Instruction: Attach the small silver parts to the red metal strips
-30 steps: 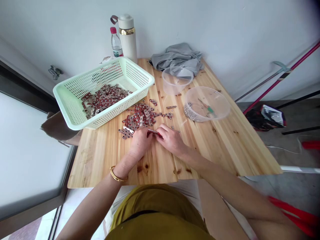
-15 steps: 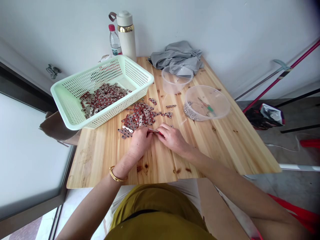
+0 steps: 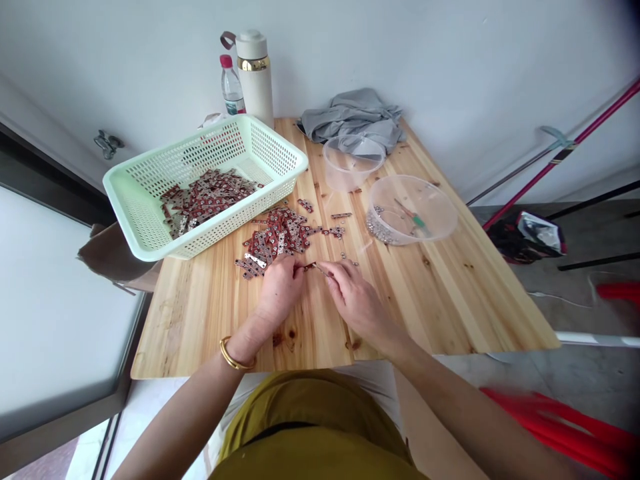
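Note:
My left hand (image 3: 281, 285) is closed on a small reddish-brown strip (image 3: 310, 266), whose end pokes out past the thumb and forefinger. Facing it, my right hand (image 3: 353, 293) is pinched, with something thin and metallic at its fingertips that I cannot make out. The fingertips of both hands are close together, just above the table. A loose pile of similar strips (image 3: 280, 233), red-brown with metal pieces on them, lies right beyond my left hand. A few tiny metal bits (image 3: 344, 256) rest past my right fingers.
A pale green basket (image 3: 240, 220) holding more strips stands at the left. Two clear plastic tubs (image 3: 443, 233) are on the right, the nearer with small metal parts and a green-handled tool (image 3: 419, 221). Behind are a grey cloth (image 3: 350, 113), a bottle (image 3: 231, 87) and a flask (image 3: 259, 87).
My right hand has drawn slightly right and turned, opening a small gap between the hands. The strip's end now shows. My left hand has stayed nearly in place.

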Motion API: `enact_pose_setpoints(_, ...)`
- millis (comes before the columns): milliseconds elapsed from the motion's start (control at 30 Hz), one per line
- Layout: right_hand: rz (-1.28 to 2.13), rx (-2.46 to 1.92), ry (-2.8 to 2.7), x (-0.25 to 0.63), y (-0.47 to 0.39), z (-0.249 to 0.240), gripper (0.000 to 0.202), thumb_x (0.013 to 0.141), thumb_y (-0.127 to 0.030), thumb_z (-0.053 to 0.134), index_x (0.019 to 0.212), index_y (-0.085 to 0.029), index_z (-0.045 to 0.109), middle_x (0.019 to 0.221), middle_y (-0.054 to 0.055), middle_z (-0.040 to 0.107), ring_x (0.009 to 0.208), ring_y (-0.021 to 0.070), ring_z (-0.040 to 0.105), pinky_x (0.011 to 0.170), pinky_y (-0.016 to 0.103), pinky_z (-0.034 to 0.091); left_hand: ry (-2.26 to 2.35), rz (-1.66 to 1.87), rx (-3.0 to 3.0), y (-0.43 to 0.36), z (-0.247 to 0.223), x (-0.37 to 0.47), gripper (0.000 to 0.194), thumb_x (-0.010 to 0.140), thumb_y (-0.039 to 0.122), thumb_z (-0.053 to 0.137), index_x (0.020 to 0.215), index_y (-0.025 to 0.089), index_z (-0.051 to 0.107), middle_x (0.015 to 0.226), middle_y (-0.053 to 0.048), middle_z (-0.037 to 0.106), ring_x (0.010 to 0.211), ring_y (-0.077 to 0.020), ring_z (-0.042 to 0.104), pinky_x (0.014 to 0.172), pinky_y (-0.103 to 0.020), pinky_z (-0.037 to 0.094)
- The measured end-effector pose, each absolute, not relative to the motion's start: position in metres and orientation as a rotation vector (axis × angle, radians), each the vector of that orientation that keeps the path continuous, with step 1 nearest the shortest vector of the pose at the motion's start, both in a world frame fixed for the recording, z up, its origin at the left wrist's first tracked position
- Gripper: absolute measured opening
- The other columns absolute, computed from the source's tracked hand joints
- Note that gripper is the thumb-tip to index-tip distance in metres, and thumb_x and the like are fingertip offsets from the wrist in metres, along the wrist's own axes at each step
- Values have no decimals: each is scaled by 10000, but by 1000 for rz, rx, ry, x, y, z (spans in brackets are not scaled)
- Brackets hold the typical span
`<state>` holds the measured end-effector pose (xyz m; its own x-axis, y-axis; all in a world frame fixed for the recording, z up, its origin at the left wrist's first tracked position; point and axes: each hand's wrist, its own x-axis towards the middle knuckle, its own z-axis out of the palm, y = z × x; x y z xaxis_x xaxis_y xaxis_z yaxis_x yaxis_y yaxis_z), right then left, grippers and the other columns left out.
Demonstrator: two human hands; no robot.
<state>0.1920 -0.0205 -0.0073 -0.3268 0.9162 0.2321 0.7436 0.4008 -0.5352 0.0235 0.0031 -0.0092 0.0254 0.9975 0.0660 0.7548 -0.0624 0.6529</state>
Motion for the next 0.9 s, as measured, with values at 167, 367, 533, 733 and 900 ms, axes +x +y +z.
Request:
enact_pose_setpoints(167,452,-1451,-2138,183,-29,-19,303,959,-183,397,1157,-191,626,950,84,570,873,202,605,741,332,511,1782,738,1908,2,-11,25,127,818,100,546,803,151,662,824,-48,644,754,-169,594,714,-276,461)
enact_pose_setpoints(367,432,-1503,-2162,179,-27,-19,325,962,-178,394,1187,-203,627,942,77,565,850,189,590,732,312,492,1804,715,1936,1,-11,26,128,822,101,535,785,149,647,833,-55,631,765,-173,586,723,-282,458)
enact_pose_setpoints(533,424,-1528,-2191,178,-27,-19,314,956,-176,401,1151,-182,647,936,82,564,814,184,582,695,303,477,1793,693,1944,1,-10,26,145,834,105,521,777,158,644,833,-55,633,775,-174,588,733,-281,461)
enact_pose_setpoints(733,348,-1553,-2262,174,-26,-18,304,943,-171,421,1153,-207,637,926,72,567,733,166,566,601,271,443,1776,705,1949,2,-11,25,159,841,106,512,786,163,650,837,-54,641,782,-174,595,746,-282,473)
enact_pose_setpoints(900,481,-1427,-2153,188,-19,-15,311,945,-164,411,1157,-228,630,977,72,604,830,179,609,718,302,493,1667,710,1949,1,-7,18,176,825,69,525,846,160,674,879,-54,658,828,-175,607,790,-283,481)
